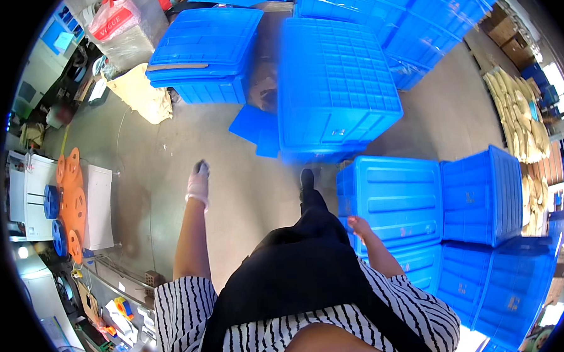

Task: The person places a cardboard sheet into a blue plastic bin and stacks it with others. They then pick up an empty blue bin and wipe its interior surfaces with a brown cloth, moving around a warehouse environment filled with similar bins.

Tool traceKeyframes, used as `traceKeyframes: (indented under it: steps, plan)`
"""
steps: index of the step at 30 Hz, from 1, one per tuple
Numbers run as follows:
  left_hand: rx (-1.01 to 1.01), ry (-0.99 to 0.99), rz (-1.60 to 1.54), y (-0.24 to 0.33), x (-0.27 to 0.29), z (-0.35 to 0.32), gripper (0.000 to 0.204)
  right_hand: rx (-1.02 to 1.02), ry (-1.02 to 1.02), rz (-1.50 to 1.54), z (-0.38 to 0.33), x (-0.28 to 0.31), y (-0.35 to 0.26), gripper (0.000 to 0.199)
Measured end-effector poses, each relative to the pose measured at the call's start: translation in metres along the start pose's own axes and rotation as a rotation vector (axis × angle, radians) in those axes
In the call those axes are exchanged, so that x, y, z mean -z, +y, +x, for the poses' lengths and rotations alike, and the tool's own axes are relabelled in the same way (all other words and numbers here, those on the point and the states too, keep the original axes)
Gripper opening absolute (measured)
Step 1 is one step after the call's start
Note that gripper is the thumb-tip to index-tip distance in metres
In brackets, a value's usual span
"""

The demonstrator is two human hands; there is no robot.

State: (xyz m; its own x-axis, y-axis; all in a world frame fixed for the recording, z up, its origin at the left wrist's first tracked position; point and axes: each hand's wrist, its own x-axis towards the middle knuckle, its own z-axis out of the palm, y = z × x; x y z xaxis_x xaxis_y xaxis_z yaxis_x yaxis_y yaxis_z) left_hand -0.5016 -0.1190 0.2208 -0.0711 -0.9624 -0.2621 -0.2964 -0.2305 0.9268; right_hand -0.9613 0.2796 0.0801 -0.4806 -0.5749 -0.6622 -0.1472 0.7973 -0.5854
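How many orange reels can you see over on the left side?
4 orange reels, stacked in a column against the white cabinet: one at top, one beside it toward the rim, a large one mid-stack, one at bottom. More may be hidden behind.

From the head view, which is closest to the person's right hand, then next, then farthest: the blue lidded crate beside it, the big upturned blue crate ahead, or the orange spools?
1. Blue lidded crate, directly beside the right hand.
2. Upturned blue crate, ahead.
3. Orange spools, far left.

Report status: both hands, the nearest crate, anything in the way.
Left hand gloved, empty, over bare floor. Right hand bare, empty, beside blue crate. Upturned crate ahead.
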Motion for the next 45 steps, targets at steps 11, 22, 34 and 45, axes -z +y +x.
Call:
traceKeyframes:
  steps: [11, 22, 34, 45]
  plan:
    - [-0.129, 0.02, 0.362, 0.134, -0.274, 0.104, 0.051, 0.205, 0.836, 0.127, 0.248, 0.249, -0.303, 0.06]
    - [-0.177, 0.187, 0.566, 0.167, -0.308, 0.147, 0.052, 0.275, 0.605, 0.35, 0.219, 0.263, -0.361, 0.032]
    - [0.395, 0.301, -0.8, 0.05, -0.178, 0.231, 0.034, -0.141, 0.357, 0.73, 0.339, 0.211, -0.286, 0.051]
    - [0.331, 0.182, -0.554, 0.044, -0.175, 0.225, 0.051, -0.042, 0.045, 0.842, 0.314, 0.233, -0.329, 0.061]
